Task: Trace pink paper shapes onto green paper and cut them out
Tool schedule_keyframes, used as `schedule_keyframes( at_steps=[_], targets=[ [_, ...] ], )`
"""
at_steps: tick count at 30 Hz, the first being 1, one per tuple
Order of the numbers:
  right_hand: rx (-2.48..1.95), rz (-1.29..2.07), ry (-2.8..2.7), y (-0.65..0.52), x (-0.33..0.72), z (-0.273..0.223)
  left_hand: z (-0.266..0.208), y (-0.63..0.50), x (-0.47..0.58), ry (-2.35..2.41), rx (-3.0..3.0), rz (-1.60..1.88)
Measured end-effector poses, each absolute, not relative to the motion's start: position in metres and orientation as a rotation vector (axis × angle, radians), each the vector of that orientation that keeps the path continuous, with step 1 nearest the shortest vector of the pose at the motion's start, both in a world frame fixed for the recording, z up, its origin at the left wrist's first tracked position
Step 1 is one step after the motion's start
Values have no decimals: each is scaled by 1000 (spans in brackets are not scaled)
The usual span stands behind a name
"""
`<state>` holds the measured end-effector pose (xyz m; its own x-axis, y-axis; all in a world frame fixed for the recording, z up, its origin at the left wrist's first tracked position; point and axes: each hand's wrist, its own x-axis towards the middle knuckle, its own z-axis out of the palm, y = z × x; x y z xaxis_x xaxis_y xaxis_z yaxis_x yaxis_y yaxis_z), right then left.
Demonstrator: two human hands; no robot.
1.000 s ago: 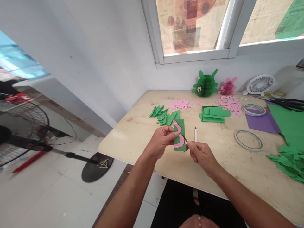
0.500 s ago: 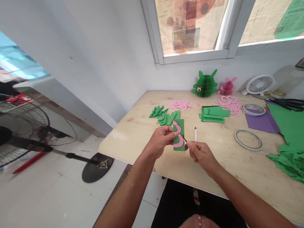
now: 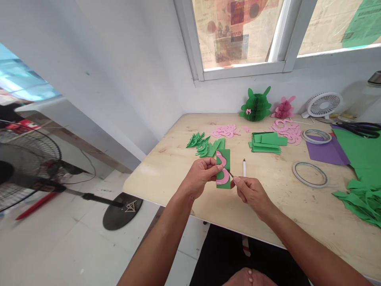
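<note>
My left hand [image 3: 207, 174] pinches a green paper strip [image 3: 227, 156] with a pink curved paper cutout [image 3: 222, 177] laid on it, thumb on top. In my right hand [image 3: 251, 193] is a thin, dark pencil [image 3: 231, 174], gripped near its tip; most of it is hidden by the fingers. Its point touches the strip along the right edge of the pink cutout. Both hands are above the front of the wooden table [image 3: 175, 167]. Just beyond my right hand lies a white pen [image 3: 244, 168] with a dark tip.
Green cutouts [image 3: 203, 147], pink cutouts [image 3: 224, 130] and green strips [image 3: 268, 143] lie behind my hands. Tape rolls [image 3: 310, 174], purple paper [image 3: 327, 151], black scissors [image 3: 358, 129] and green scraps [image 3: 361, 200] are on the right. Paper figures [image 3: 256, 107] and a white fan [image 3: 324, 105] stand at the back.
The view has shifted slightly. Both hands keep their grips on the strip and the pencil, and the pencil point stays by the pink cutout's right edge.
</note>
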<state>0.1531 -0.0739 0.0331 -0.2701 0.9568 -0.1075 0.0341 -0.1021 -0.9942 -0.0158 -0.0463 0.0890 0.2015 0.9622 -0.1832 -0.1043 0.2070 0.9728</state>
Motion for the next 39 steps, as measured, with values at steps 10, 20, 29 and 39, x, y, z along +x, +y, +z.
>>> schedule_keyframes(
  at_steps=[10,20,29,39],
  targets=[
    [-1152,1490,-1382,-73,154,29,88,-47,-16,1054,1066,961],
    [-1151,1480,-1398,-73,154,30,86,-45,-17,1042,1075,947],
    [-1135,1485,-1380,-75,153,33,85,-46,-15,1028,1090,930],
    [-1163,1459,-1393,-74,153,35,86,-47,-14,1047,1088,944]
  ],
)
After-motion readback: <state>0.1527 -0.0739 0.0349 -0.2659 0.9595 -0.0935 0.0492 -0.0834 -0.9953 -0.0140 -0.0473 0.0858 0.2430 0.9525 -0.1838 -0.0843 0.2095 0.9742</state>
